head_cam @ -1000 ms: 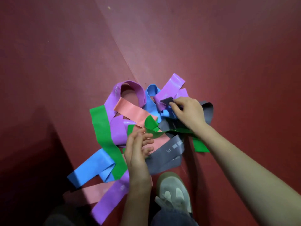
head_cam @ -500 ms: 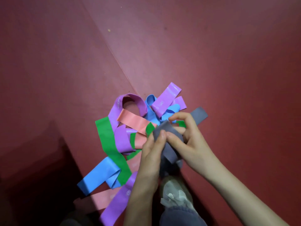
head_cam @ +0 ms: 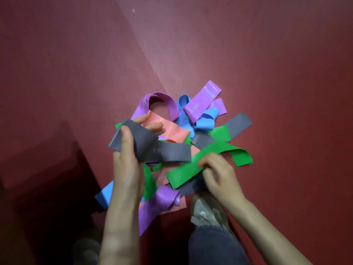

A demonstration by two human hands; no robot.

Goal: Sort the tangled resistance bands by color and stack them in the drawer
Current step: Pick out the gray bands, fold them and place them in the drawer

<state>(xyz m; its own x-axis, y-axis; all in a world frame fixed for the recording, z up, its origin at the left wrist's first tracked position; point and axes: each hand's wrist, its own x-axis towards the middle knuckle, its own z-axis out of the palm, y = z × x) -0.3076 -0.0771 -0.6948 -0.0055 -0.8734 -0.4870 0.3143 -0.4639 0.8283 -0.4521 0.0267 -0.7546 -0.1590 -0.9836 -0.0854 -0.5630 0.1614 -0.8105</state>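
A tangled pile of flat resistance bands lies on the dark red floor: purple (head_cam: 202, 100), blue (head_cam: 205, 121), pink (head_cam: 172, 129), green (head_cam: 219, 133) and grey (head_cam: 238, 123). My left hand (head_cam: 128, 161) is shut on a grey band (head_cam: 152, 148), lifted above the left of the pile. My right hand (head_cam: 219, 175), blurred, pinches a green band (head_cam: 193, 169) at the pile's near right; another grey band (head_cam: 189, 186) lies just under it. No drawer is in view.
My grey shoe (head_cam: 206, 211) and trouser leg (head_cam: 215, 245) stand just below the pile, by my right wrist. A floor seam (head_cam: 145, 52) runs diagonally from the pile toward the top. Deep shadow (head_cam: 47, 188) covers the lower left.
The grey band that both hands held has gone left and up in my left hand. My right hand has let go of it and dropped onto a green band.
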